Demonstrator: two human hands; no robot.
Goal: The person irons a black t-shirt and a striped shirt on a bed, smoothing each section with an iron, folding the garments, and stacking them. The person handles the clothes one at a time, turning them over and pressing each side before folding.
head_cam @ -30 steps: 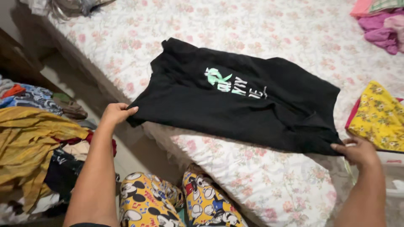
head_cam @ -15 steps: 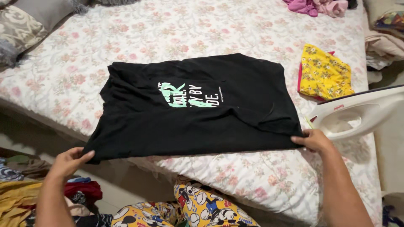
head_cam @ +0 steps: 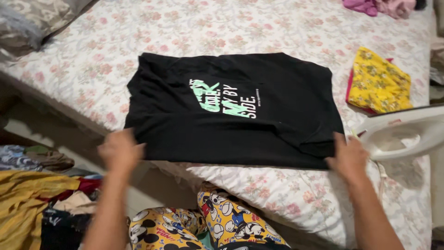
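Black fabric, a folded T-shirt (head_cam: 231,109) with a pale green and white print on its upper face, is spread flat on the floral bedsheet (head_cam: 115,41), its near edge lying along the edge of the mattress. The left hand (head_cam: 121,150) is seen at the near left corner of the garment, blurred, so whether its fingers are pinched on the cloth or merely laid against it cannot be told. The right hand (head_cam: 349,157) is placed at the near right corner, fingers extended and resting on the hem; no closed grip is shown there either. The shirt is judged to be light, soft and limp: it would sag and lose its fold if lifted from one point only, and its knit would be little inclined to slip on the cotton sheet. Hold is best taken at the two near corners, with all layers pinched together. A white iron (head_cam: 402,134) stands just beside the right hand, and a yellow flowered cloth (head_cam: 377,85) lies beyond it. Heaped clothes (head_cam: 32,203) are seen on the floor at the left.
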